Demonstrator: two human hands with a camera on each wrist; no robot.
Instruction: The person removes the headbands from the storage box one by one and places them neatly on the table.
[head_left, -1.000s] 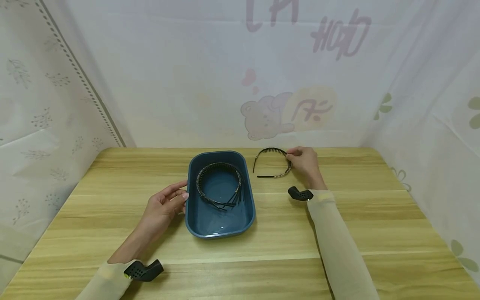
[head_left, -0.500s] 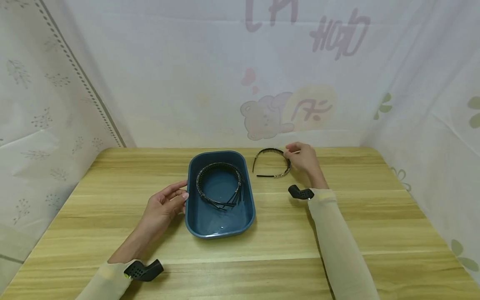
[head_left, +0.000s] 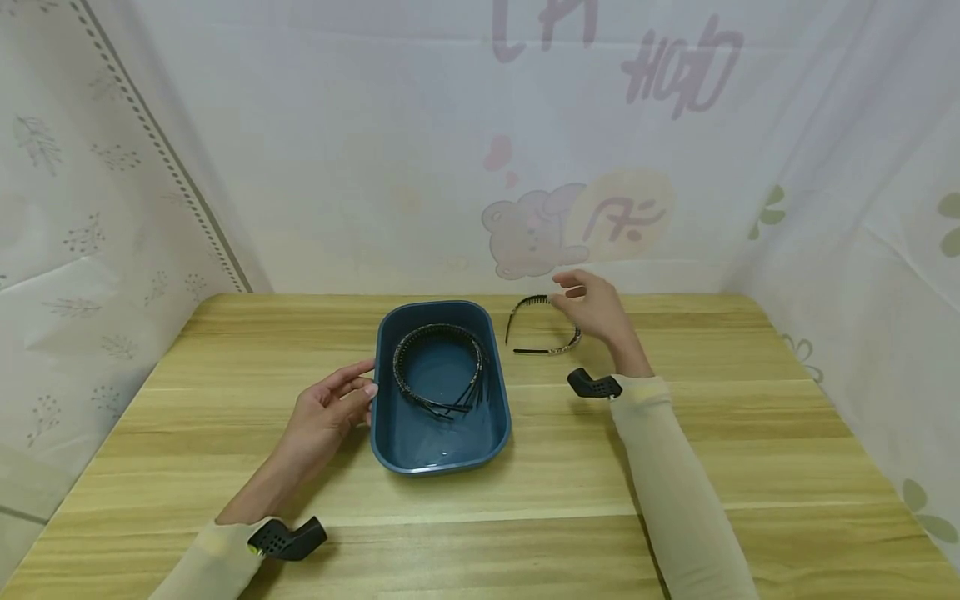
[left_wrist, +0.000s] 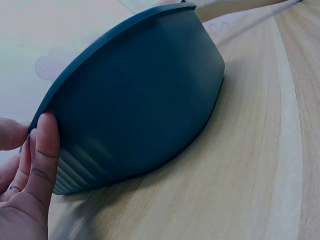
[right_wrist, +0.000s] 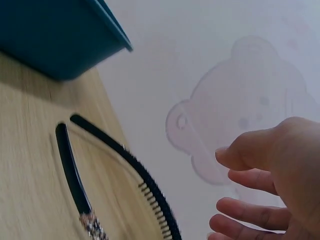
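A dark blue plastic bin point(head_left: 442, 462) stands on the table, with several black toothed headbands point(head_left: 405, 346) lying in a ring inside it. My left hand point(head_left: 327, 408) holds the bin's left rim, thumb at the edge and fingers against the outer wall, as the left wrist view shows point(left_wrist: 37, 170). Right of the bin, a black headband point(head_left: 562, 349) with a glittery section lies on the wood; its comb teeth show in the right wrist view. Over its far right part is my right hand point(head_left: 596, 310), fingers loosely bent and apart, holding nothing; it hides part of that headband.
The wooden table point(head_left: 712, 467) runs back to a pale printed curtain point(head_left: 360, 167) with a bear drawing. More curtain hangs at both sides. A black wrist camera point(head_left: 288, 540) sits on the left sleeve, another wrist camera point(head_left: 594, 384) on the right.
My right hand, which touched the loose headband's right side, has let go, lifted slightly and shifted left over it, its fingers spreading. My left hand, the bin and the headbands stay put.
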